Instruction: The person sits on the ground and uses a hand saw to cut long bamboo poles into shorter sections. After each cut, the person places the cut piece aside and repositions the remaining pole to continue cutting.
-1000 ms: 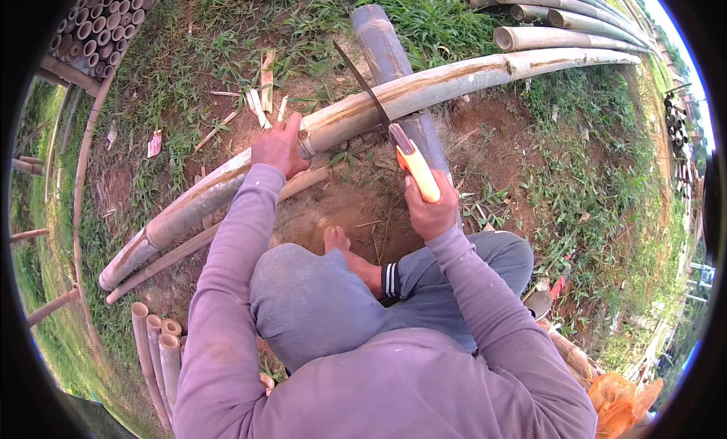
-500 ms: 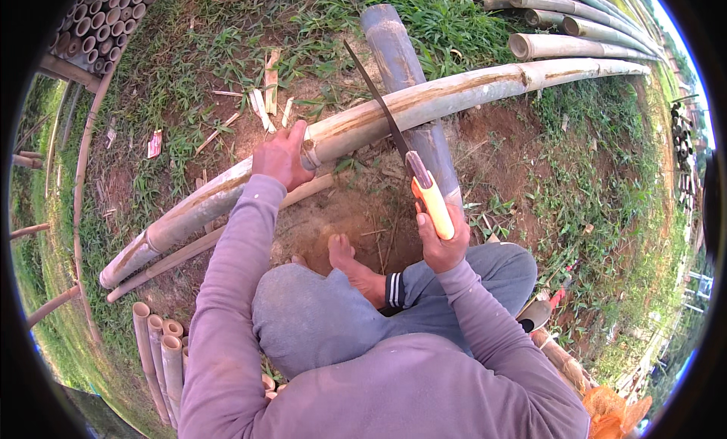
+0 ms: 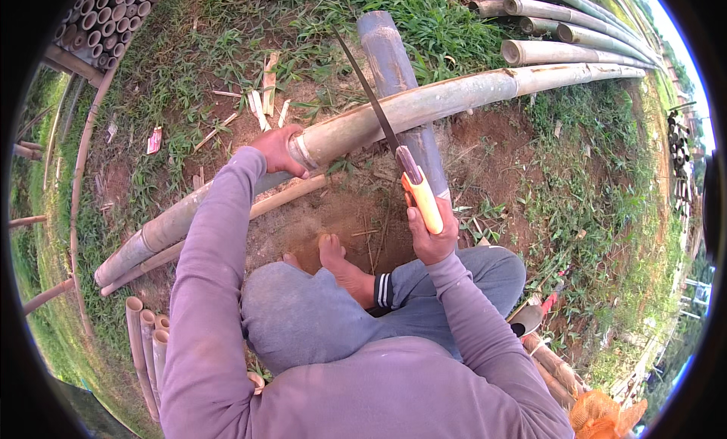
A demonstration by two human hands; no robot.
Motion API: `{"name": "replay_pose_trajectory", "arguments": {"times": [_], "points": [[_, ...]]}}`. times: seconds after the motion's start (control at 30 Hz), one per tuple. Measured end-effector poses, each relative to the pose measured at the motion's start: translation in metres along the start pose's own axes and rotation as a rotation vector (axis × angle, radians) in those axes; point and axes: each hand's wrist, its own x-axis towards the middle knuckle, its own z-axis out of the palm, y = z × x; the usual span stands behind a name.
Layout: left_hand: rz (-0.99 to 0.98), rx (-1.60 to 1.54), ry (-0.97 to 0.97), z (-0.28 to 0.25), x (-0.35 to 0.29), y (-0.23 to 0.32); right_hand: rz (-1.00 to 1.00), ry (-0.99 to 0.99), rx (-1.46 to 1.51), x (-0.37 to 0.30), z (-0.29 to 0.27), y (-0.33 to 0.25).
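A long, thick bamboo pole [image 3: 462, 94] runs slantwise from the lower left to the upper right. My left hand [image 3: 279, 149] is closed round it beside a node. Underneath, a shorter greyish bamboo log [image 3: 390, 60] crosses the pole. My right hand [image 3: 437, 238] grips the orange-and-yellow handle of a hand saw [image 3: 384, 117]. The saw's dark blade slants up and left across the pole, just left of where the log passes beneath. Whether the teeth touch the bamboo I cannot tell. A thinner pole [image 3: 284, 198] lies on the near side of the thick one.
Several bamboo poles [image 3: 575, 53] lie at the upper right. Cut bamboo tubes [image 3: 136, 340] stand at the lower left, and more are stacked in a rack [image 3: 106, 22] at the upper left. Split slivers [image 3: 269, 83] lie on the grass. My bare foot [image 3: 344, 265] rests on soil near the pole.
The thick pole has rolled away from me; its brown streak has turned toward the far side. My left hand has turned with it. The saw has shifted slightly up and left.
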Motion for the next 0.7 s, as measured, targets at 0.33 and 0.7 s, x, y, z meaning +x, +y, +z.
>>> {"name": "replay_pose_trajectory", "arguments": {"times": [0.33,0.7], "points": [[-0.15,0.344,0.296,0.032,-0.021,0.03,0.187,-0.104,-0.118,0.04,-0.015,-0.064],[-0.141,0.369,0.26,0.029,-0.016,0.042,0.092,0.023,-0.068,0.055,0.013,-0.026]]}}
